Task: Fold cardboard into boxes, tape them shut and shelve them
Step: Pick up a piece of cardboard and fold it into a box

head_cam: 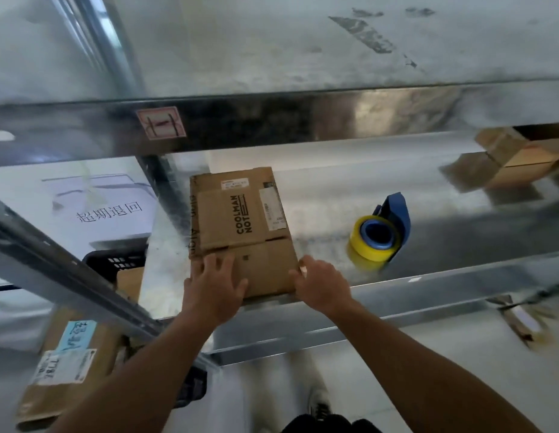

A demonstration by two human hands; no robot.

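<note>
**Box [244, 220] on the shelf [428, 285]**

My left grip [214, 285] lies flat, fingers spread, on its near end. My right grip [319, 285] curls round its near right corner. Tape [378, 235] stands right of that grip, apart.

White printed sign [109, 210] beside a black crate [115, 263].
</note>
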